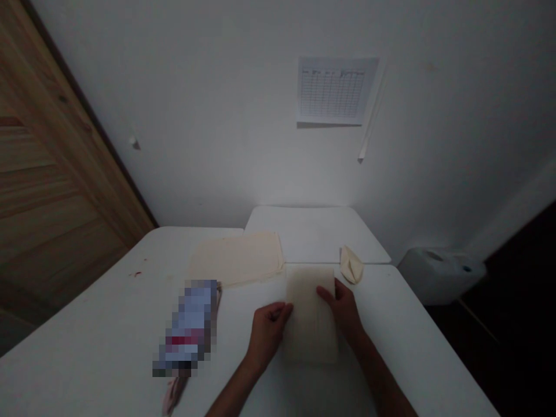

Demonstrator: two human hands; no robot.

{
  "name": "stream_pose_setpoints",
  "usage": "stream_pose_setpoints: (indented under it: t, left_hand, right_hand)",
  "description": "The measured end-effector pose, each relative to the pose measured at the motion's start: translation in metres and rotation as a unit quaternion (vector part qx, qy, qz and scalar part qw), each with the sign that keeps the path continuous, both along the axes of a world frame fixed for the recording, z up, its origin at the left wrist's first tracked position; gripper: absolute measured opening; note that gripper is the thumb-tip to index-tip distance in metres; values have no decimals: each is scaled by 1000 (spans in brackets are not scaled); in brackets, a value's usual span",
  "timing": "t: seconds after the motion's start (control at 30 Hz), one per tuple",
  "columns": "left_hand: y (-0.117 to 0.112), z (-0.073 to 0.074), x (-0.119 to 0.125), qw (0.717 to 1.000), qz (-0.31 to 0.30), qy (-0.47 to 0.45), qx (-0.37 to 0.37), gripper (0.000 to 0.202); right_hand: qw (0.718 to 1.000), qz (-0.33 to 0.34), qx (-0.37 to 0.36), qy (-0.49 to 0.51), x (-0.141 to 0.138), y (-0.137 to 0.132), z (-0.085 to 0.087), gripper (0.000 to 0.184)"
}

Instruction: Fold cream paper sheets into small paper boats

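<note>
A pale cream folded cloth (310,324) lay flat on the white table (87,347), near the front edge and a little right of the middle, directly before the person. Both hands were at this cloth. The left hand (267,330) was at its left edge, with the fingers bent and kept close together. The thumb seemed to lie on top of the edge as in a pinch, but the picture was dim and I could not be sure of this. The right hand (344,308) rested on the right edge of the cloth, a little farther from the person than the left one, its fingers stretched, pressed together and lying flat on the fabric. Behind the folded cloth, to the left, a wider stack of cream cloths (237,258) lay on the same table, its near corner just beside the folded cloth. A small folded piece (351,264) of the same colour lay just beyond the right hand. To the left of the left hand there was a blurred object (189,327), blue, white and red, which could not be read, and below it a pink strip (174,395) near the table edge. A second white table (317,231) stood against the wall behind. A printed sheet (334,90) was fixed on the wall, a wooden door (43,174) was at the left, and a white container (438,272) stood at the right.
</note>
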State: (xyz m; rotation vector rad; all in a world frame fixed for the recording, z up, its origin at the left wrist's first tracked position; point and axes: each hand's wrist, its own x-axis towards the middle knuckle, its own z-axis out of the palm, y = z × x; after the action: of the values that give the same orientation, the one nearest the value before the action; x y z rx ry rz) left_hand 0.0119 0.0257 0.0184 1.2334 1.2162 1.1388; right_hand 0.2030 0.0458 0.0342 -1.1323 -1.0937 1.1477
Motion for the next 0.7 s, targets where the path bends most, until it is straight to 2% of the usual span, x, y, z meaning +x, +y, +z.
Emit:
stream_pose_setpoints:
  t: [0.17,0.3,0.47,0.7]
  left_hand:
    - [-1,-1,3,1000,9,15,7,46]
    - [2,2,0,999,49,-3,11,43]
    - [5,7,-7,994,102,10,21,42]
    - [4,12,-9,991,124,15,36,42]
  right_hand:
    - [1000,6,-23,4,4,-3,6,55]
    - [999,27,-27,-19,-1,-6,8,52]
    - [996,76,-16,-33,-7,-9,6,44]
    - [995,94,-11,-37,-10,-9,1,43]
